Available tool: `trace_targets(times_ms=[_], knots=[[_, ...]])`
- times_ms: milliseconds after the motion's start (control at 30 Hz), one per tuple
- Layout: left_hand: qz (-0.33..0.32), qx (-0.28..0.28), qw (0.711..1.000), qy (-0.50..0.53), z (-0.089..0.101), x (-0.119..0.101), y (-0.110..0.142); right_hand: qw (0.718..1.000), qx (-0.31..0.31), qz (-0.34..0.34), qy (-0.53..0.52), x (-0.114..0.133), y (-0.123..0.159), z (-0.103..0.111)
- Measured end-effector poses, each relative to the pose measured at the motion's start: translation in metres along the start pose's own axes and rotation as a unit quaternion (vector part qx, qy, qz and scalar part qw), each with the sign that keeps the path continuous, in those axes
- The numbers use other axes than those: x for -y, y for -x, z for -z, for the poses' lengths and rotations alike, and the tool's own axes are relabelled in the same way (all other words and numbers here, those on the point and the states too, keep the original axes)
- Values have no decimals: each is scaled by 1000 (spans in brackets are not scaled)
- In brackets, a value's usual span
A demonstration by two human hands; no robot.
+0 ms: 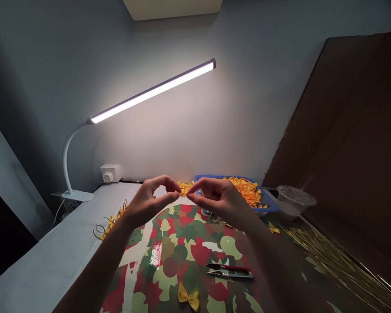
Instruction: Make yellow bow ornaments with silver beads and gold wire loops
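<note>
Far left: white clamp lamp fixed to the edge of a white tabletop; wall socket behind it; a tangle of gold curled ribbon on the tabletop.

Left hand: raised above the mat, thumb and forefinger curved nearly closed. Held item: none visible; cannot tell if something very fine is pinched.

Centre: yellow satin scraps lie just behind the gap between the hands, not touching either.

Right hand: mirrors the left, its fingertips close to the left's. Grip likewise unclear.

Handling: scraps look light, soft and slippery; probably best pinched at an edge between finger pads, and liable to crumple or slide under pressure.

Right of hands: blue plastic tray heaped with more scraps; clear plastic tub; gold strips fanned out.

Below hands: camouflage-print mat bearing red-handled thread snips and a finished yellow ribbon bow.
</note>
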State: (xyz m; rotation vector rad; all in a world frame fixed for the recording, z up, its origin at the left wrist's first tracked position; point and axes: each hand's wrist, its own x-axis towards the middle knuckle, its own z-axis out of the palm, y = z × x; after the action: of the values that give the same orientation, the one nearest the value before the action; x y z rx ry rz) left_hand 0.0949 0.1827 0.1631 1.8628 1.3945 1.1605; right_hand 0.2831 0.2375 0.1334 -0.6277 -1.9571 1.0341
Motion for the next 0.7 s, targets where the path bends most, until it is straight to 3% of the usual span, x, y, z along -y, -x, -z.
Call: trace_targets(times_ms=[700], knots=[[-23, 7, 999, -31, 0, -3, 0, 1000, 1, 4, 9, 0, 0, 0]])
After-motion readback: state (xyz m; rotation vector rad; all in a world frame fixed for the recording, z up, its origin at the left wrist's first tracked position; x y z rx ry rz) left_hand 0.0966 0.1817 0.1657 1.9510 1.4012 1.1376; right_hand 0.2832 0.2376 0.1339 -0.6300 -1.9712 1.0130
